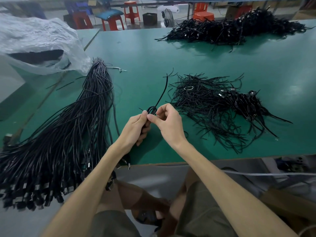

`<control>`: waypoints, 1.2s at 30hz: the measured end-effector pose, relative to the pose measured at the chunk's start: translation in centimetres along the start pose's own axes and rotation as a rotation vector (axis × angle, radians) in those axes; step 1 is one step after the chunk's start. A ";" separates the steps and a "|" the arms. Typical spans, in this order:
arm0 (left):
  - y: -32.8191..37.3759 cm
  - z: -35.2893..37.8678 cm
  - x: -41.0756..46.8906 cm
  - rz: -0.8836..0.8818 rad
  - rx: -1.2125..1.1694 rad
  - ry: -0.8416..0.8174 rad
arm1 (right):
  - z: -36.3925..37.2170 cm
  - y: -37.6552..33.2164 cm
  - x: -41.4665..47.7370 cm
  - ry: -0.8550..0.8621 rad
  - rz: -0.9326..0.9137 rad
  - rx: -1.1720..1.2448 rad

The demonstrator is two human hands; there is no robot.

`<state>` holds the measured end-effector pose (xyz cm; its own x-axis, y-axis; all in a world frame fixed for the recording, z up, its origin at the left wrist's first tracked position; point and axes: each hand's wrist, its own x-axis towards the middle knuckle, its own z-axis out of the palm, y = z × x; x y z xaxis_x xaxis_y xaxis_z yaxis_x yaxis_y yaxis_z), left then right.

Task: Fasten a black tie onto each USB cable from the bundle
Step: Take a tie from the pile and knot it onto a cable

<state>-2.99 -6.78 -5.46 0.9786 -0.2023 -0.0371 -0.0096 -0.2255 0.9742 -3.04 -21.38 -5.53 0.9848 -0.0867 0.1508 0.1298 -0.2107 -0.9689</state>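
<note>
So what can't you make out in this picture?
All in the head view:
- the cable: whether it is tied yet; the left hand and right hand cover the spot.
- the bag: contents lost in its dark opening.
- the bundle: near plugs blurred, left side cut by the frame edge.
- the far pile: too small and tangled to tell single cables apart.
</note>
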 end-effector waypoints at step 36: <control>-0.9 -1.0 0.3 -0.092 -0.258 -0.072 | -1.1 -0.5 0.8 -0.493 0.136 0.246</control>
<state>-2.47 -5.66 -6.16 0.9558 -0.2613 -0.1351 0.1405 0.0019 0.9901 -2.46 -22.44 -4.67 0.9244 0.3802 -0.0311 -0.0373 0.0090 -0.9993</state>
